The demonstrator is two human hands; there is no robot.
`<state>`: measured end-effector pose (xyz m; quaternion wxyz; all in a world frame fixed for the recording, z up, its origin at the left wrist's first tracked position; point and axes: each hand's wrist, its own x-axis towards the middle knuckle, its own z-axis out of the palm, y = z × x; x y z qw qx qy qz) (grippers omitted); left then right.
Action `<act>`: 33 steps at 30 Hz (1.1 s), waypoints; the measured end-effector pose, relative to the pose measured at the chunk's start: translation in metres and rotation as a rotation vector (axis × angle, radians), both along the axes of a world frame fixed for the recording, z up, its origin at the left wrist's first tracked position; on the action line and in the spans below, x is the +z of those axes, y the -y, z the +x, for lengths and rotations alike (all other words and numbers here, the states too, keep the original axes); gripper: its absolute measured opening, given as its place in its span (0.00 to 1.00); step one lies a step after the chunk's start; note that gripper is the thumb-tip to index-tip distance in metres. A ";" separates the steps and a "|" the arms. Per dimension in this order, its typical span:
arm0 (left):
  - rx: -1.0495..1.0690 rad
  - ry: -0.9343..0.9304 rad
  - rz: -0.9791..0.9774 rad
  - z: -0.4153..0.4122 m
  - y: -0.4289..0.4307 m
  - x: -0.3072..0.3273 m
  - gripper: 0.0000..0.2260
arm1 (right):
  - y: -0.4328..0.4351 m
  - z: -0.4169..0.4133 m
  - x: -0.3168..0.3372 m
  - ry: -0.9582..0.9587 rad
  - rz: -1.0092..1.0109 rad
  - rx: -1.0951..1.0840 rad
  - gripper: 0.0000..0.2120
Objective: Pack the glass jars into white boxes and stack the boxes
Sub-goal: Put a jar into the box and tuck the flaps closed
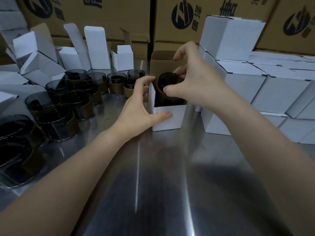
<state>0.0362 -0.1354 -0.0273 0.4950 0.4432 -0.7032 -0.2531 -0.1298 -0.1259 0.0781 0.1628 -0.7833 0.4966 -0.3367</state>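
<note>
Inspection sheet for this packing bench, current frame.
Surface: steel table, shiny, streaked with reflections.
Job's things: glass jar partly down in open white box; loose jars grouped at left; closed white boxes stacked at right.
Clutter: empty white boxes, flaps up, some tipped, back left.
Grippers: left hand grips the open box's near-left corner; right hand holds the jar by its rim.
Cables: nothing seen.
Surroundings: brown cartons with black print behind.

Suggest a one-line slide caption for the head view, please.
Right hand holds a dark glass jar in the mouth of an open white cardboard box gripped by the left hand.
</note>
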 end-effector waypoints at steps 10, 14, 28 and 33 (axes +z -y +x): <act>0.027 0.014 -0.071 -0.002 -0.003 0.000 0.40 | -0.009 0.009 0.001 -0.206 -0.050 0.024 0.25; 0.036 0.032 -0.083 -0.003 -0.005 -0.001 0.40 | -0.009 0.007 0.001 -0.282 0.001 0.004 0.24; 0.011 0.111 -0.136 -0.003 -0.006 0.000 0.39 | -0.010 0.006 0.003 -0.421 0.064 -0.005 0.23; 0.008 0.129 -0.148 -0.003 -0.006 -0.001 0.38 | -0.009 0.007 0.005 -0.456 0.127 -0.032 0.21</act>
